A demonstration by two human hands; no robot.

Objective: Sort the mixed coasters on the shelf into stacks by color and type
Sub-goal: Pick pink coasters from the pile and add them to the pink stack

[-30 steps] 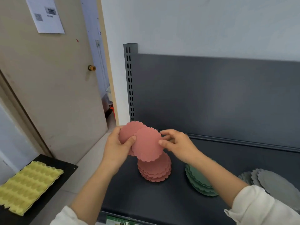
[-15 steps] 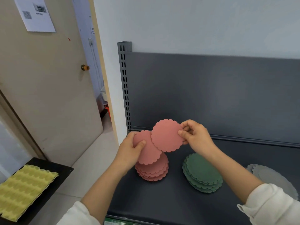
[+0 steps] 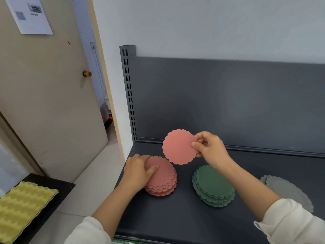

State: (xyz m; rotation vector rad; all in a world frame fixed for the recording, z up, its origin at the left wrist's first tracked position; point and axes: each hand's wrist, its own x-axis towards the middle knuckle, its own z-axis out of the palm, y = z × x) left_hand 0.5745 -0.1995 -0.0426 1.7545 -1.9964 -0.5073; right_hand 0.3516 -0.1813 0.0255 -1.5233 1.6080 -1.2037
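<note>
Setting: dark grey metal shelf [image 3: 184,213] against a pale wall, with a matching back panel [image 3: 228,103] and a slotted upright [image 3: 128,81] at its rear left corner.
Pink stack [image 3: 163,180]: scallop-edged pink coasters piled at the left of the shelf deck, their edges slightly fanned.
Left hand [image 3: 139,171]: on the pink stack. The grip is clenched on it, thumb pressing the top coaster, fingers curled over the far left rim.
Loose pink coaster [image 3: 179,147]: held in the air above and just right of the pink stack, tilted so its face shows. Its lower edge overlaps the stack's far rim in view — whether they touch cannot be told.
Right hand [image 3: 211,148]: its grip pinches the loose pink coaster at the right edge, thumb in front and fingers behind.
Green stack [image 3: 213,186]: dark green scalloped coasters lying on the deck to the right of the pink stack, apart from it and below the right forearm.
Grey coasters [image 3: 288,191]: a fanned pile at the far right of the shelf — partly hidden by the white sleeve [image 3: 290,222].
Left of the shelf: a beige door [image 3: 44,103] with a brass knob [image 3: 87,73] and a printed sheet [image 3: 29,14] stuck to it.
Lower left: a yellow moulded tray [image 3: 22,205] lying on a black surface [image 3: 58,187].
</note>
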